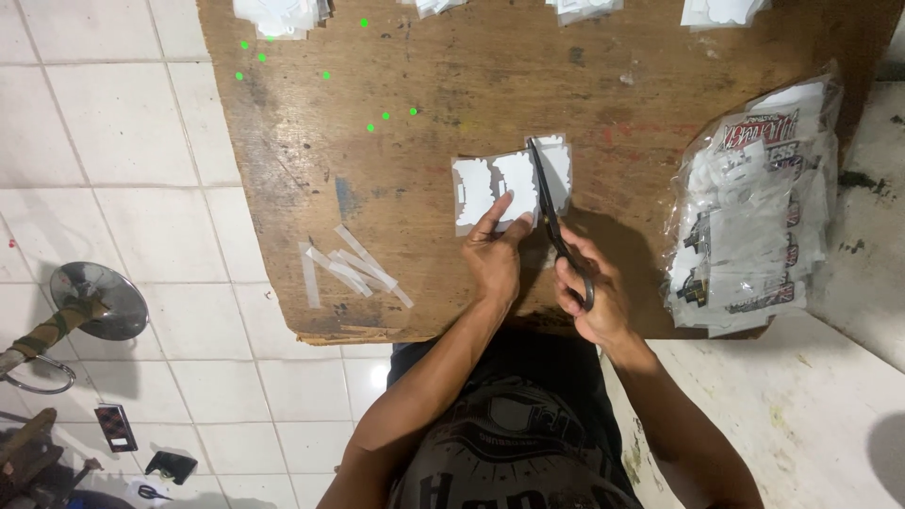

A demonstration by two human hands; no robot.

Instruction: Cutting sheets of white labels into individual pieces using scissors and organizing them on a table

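My left hand [494, 254] pinches the near edge of a white sticker sheet [490, 184] held just above a worn wooden board [396, 141]. My right hand [594, 292] grips black scissors [550, 203], whose blades point away from me and cut into the sheet's right part. The sheet shows white shapes on grey backing. Both forearms reach in from the bottom of the view.
Several cut white paper strips [349, 269] lie on the board to the left. A clear plastic bag of printed stickers [754, 207] lies at the right edge. Small white stacks [278, 14] line the far edge. A round mirror [94, 302] rests on the tiled floor.
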